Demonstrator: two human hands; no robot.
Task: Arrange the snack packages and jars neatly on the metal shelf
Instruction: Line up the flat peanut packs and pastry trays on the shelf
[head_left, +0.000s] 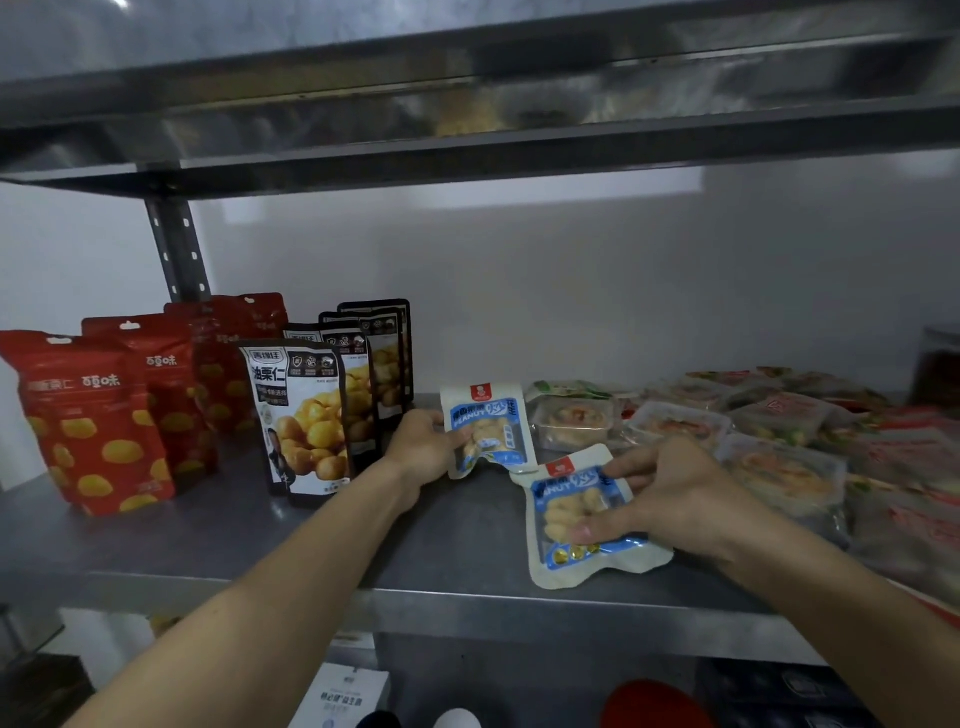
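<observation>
Chestnut pouches (306, 415) stand left on the metal shelf (441, 535), snack trays (675, 426) lie right; between them the front peanut packet (563, 558) is before the rear peanut packet (488, 415).

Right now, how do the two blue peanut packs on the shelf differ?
The back peanut pack stands nearly upright, gripped at its edge by the left hand; the front peanut pack lies flat, held by the right hand. The back one sits beside the black pouches; the front one is near the shelf edge. Both share the blue-and-white print and red logo.

Left hand (423, 441) pinches a peanut packet (496, 415); right hand (670, 493) grips another.
</observation>
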